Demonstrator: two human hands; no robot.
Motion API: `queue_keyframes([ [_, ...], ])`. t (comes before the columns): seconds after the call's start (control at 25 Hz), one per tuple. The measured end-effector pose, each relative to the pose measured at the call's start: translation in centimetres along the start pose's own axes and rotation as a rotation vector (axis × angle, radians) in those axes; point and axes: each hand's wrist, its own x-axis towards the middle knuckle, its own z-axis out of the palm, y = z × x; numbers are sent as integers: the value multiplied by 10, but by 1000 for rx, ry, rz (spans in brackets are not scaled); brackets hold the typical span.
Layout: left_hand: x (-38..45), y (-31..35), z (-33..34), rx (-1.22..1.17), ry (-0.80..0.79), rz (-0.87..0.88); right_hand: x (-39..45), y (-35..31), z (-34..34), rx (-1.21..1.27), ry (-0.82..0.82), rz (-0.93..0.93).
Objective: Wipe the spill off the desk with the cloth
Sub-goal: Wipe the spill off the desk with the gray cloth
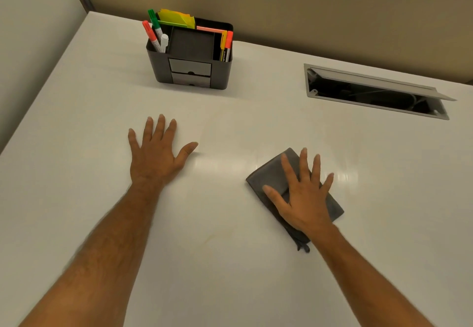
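Observation:
A folded dark grey cloth (pixel 271 175) lies flat on the white desk (pixel 230 262), right of centre. My right hand (pixel 304 193) presses on top of it with fingers spread, covering its middle and lower part. My left hand (pixel 156 152) rests palm down on the bare desk to the left, fingers apart, holding nothing. No distinct spill shows; only a faint yellowish mark (pixel 212 237) and glossy reflections appear between the hands.
A dark desk organiser (pixel 192 70) with markers and sticky notes stands at the back, left of centre. An open cable hatch (pixel 371 93) with a raised metal lid is set into the desk at the back right. Partition walls close the far and left sides.

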Motion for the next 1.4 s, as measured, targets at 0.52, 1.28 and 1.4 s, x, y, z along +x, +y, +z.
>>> queue_keyframes([
  [0.52, 0, 1, 1, 7, 6, 4, -6, -51, 33, -120, -48, -379],
  [1.28, -1, 1, -1, -8, -6, 20, -23, -104, 50, -220, -49, -885],
  [1.4, -2, 1, -3, -2, -15, 20, -14, -86, 45, -234, -46, -945],
])
